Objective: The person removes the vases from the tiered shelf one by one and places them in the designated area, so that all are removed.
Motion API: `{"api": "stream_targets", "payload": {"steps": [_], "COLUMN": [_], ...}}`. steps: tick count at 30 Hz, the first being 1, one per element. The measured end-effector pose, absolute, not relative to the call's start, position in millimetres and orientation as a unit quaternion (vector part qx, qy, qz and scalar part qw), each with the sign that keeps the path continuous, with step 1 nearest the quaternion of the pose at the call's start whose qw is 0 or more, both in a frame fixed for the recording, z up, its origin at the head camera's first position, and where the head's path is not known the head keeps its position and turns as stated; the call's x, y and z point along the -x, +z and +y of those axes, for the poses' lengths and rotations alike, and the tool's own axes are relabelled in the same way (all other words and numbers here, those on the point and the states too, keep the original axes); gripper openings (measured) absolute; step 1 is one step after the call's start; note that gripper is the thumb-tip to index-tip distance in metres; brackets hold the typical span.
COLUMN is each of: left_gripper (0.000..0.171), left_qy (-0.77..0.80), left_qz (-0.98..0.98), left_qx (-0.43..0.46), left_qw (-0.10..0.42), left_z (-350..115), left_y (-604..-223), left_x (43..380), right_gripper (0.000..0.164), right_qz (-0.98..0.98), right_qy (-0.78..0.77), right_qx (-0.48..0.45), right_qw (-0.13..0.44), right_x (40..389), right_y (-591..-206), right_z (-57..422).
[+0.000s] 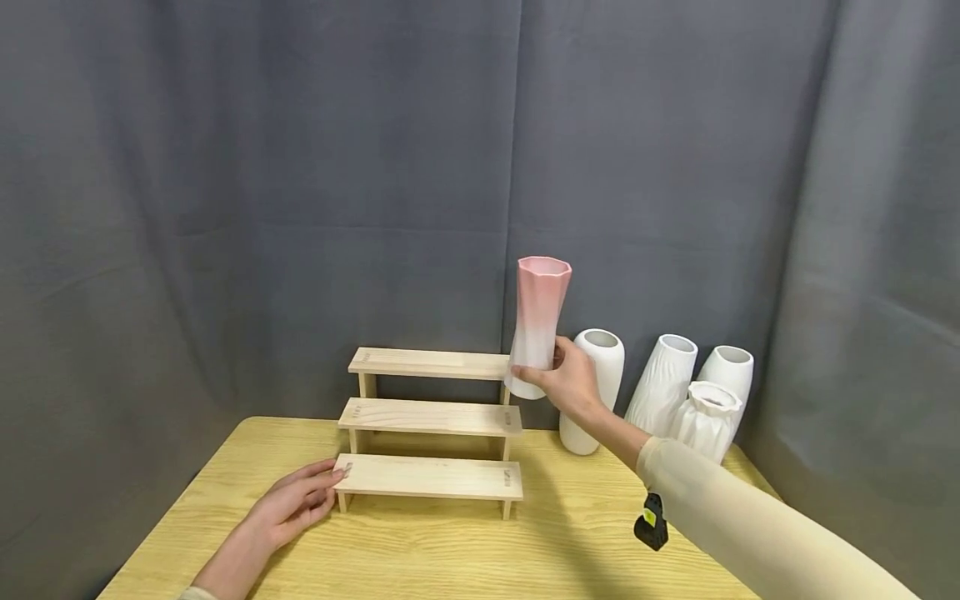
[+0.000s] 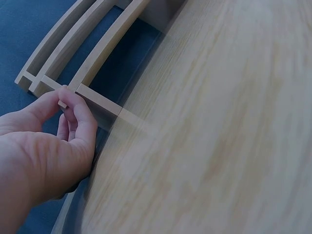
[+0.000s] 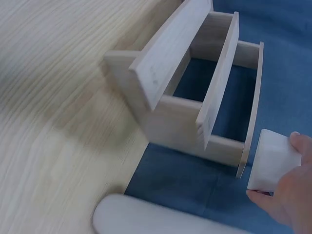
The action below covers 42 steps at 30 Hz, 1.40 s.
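Note:
My right hand (image 1: 576, 385) grips the lower part of a fluted vase (image 1: 542, 312), pink at the rim and fading to white. It is held upright, raised at the right end of a three-tier wooden shelf (image 1: 427, 477). In the right wrist view, the white base of the vase (image 3: 274, 162) shows between the thumb and fingers of the right hand (image 3: 292, 195), beside the top tier. My left hand (image 1: 300, 502) is at the left end of the lowest tier. Its thumb and index finger pinch that edge in the left wrist view, where the hand (image 2: 53, 151) hides the corner.
Right of the shelf stands a tall white vase (image 1: 592, 417), partly behind my right arm. Farther right are a ribbed white vase (image 1: 660, 387), a smooth one (image 1: 731, 371) and a short ruffled-neck one (image 1: 705, 421). Grey curtains (image 1: 375, 167) surround the wooden table (image 1: 420, 558).

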<state>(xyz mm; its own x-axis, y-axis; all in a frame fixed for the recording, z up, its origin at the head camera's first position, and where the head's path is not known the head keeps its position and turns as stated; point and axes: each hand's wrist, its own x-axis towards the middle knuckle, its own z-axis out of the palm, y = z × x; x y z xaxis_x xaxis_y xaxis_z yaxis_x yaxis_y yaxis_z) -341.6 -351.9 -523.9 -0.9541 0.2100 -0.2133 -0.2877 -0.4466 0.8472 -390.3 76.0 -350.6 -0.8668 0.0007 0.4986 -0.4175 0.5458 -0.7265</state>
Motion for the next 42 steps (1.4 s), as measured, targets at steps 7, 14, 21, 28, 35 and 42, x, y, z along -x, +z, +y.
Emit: {"api": "stream_targets", "payload": {"steps": [7,14,21,28,35,42], "left_gripper": [0.039,0.050,0.055,0.058,0.062,0.068], "left_qy": [0.852,0.850,0.851,0.850,0.848,0.848], "left_qz": [0.501,0.505,0.502,0.504,0.508,0.508], "left_qx": [0.034,0.049,0.058,0.054,0.048,0.046], "left_qw": [0.148,0.142,0.142,0.141,0.143,0.144], "left_z": [-353,-351,-353,-354,-354,-352], "left_y": [-526,-529,-533,-533,-529,-526], "left_x": [341,341,338,339,340,341], "right_gripper": [0.057,0.058,0.059,0.061,0.066,0.071], "right_qz": [-0.862,-0.868,-0.862,-0.874,-0.880,-0.886], "right_qy": [0.433,0.434,0.459,0.435,0.429,0.414], "right_qx": [-0.104,-0.077,-0.068,-0.050,-0.021,-0.001], "right_qw": [0.240,0.227,0.206,0.212,0.201,0.208], "right_x": [386,377,367,358,352,351], "right_y": [-356,-376,-401,-421,-444,-465], "right_z": [100,123,143,159,171,185]}}
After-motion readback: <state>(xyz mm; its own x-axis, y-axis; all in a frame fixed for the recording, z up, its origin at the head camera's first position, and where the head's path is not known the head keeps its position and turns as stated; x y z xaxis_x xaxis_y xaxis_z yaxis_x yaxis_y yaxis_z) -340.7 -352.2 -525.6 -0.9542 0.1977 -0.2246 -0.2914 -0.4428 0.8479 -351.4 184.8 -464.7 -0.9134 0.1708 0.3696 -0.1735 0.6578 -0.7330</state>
